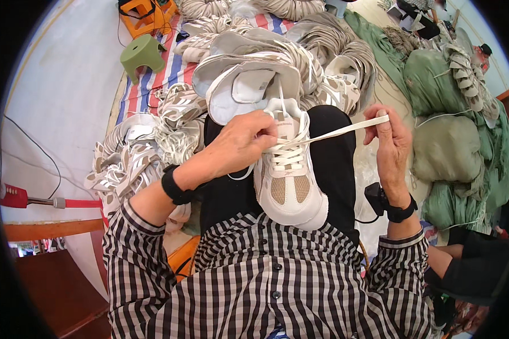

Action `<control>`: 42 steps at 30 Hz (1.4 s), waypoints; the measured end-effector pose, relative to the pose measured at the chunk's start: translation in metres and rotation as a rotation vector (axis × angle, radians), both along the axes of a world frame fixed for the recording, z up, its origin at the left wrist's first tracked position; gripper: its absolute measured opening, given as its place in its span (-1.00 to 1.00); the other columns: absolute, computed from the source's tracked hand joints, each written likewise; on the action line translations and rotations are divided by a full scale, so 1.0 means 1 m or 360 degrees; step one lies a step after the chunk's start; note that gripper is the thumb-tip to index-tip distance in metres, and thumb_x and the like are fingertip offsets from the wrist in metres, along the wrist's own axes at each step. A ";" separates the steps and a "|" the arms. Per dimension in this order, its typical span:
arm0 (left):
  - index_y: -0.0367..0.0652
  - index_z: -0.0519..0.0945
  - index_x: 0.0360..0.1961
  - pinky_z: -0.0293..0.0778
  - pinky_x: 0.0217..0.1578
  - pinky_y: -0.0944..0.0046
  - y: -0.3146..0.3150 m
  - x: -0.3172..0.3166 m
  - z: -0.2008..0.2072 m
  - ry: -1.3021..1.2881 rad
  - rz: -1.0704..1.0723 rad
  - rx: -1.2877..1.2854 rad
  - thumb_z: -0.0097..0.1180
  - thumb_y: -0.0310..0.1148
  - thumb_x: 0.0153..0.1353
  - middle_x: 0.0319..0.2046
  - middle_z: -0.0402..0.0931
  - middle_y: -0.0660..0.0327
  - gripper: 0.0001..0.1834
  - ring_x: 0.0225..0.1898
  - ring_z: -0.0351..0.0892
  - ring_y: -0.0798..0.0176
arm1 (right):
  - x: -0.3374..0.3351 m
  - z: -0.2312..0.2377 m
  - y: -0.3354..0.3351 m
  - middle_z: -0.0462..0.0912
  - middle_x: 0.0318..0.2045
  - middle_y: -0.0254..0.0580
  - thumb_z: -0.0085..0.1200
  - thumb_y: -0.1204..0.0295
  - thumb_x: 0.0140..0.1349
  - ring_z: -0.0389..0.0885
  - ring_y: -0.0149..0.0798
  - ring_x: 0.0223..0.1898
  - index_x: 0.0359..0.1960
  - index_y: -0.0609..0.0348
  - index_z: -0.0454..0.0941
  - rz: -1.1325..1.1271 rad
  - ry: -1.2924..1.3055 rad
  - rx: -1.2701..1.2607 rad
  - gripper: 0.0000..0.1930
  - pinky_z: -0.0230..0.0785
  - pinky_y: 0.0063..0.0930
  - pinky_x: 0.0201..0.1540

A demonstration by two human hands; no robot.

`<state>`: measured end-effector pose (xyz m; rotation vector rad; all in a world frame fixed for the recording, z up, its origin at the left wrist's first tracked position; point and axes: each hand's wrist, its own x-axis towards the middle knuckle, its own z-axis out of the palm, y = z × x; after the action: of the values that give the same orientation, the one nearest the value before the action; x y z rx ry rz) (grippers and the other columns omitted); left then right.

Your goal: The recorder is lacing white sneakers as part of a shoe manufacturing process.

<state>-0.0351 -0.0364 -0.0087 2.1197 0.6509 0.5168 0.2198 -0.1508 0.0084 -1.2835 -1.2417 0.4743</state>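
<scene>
A white and beige sneaker upper (297, 200) rests on my lap, its toe pointing toward me. Cream lacing (287, 157) crosses its lower eyelets, and the tongue (287, 127) stands up behind. My left hand (244, 140) is closed at the left eyelet edge, gripping the upper there; its fingertips are partly hidden. Off to the right, my right hand (389, 141) pinches the end of a flat cream shoelace (345, 130) between thumb and fingers. That lace runs taut from the eyelets to my right hand. A loose loop of lace hangs left of the upper.
Bundled shoe uppers (316, 62) lie just beyond my knees, with more uppers (133, 155) at the left. A green stool (143, 56) stands on a striped sheet (131, 104). Stuffed green sacks (444, 144) line the right side. Another person's arm (444, 260) shows at the lower right.
</scene>
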 end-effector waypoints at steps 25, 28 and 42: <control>-0.20 0.45 -0.42 0.26 -0.50 0.49 0.031 -0.240 -0.012 0.0162 0.0848 -0.0430 0.02 -0.46 0.26 -0.61 0.34 0.39 -0.90 -0.55 0.31 0.53 | -0.046 -0.049 0.014 0.48 -0.56 0.02 -0.02 0.54 0.24 0.52 0.02 -0.53 -0.34 0.33 0.48 0.0369 -0.0751 -0.0315 -0.91 0.34 -0.26 -0.44; -0.21 0.46 -0.41 0.25 -0.51 0.50 0.035 -0.231 -0.021 0.0171 0.0793 -0.0456 0.03 -0.46 0.26 -0.60 0.37 0.39 -0.90 -0.56 0.32 0.53 | -0.046 -0.049 0.018 0.52 -0.58 -0.21 0.00 0.50 0.30 0.51 -0.32 -0.56 -0.30 0.31 0.53 0.0328 -0.0249 -0.0520 -0.88 0.35 -0.41 -0.47; -0.25 0.46 -0.37 0.33 -0.47 0.23 0.040 -0.220 -0.051 0.0508 0.0889 0.0377 0.04 -0.51 0.21 -0.62 0.42 0.14 -0.96 -0.57 0.41 0.19 | -0.035 -0.044 0.022 0.33 -0.48 -0.46 0.06 0.33 0.33 0.26 -0.53 -0.42 -0.52 0.25 0.48 0.0843 0.0675 -0.0837 -0.71 0.15 -0.60 -0.26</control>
<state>-0.2549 0.0036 -0.0599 2.2535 1.4477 0.5781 0.1849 -0.1290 -0.0359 -1.1736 -1.1146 1.4539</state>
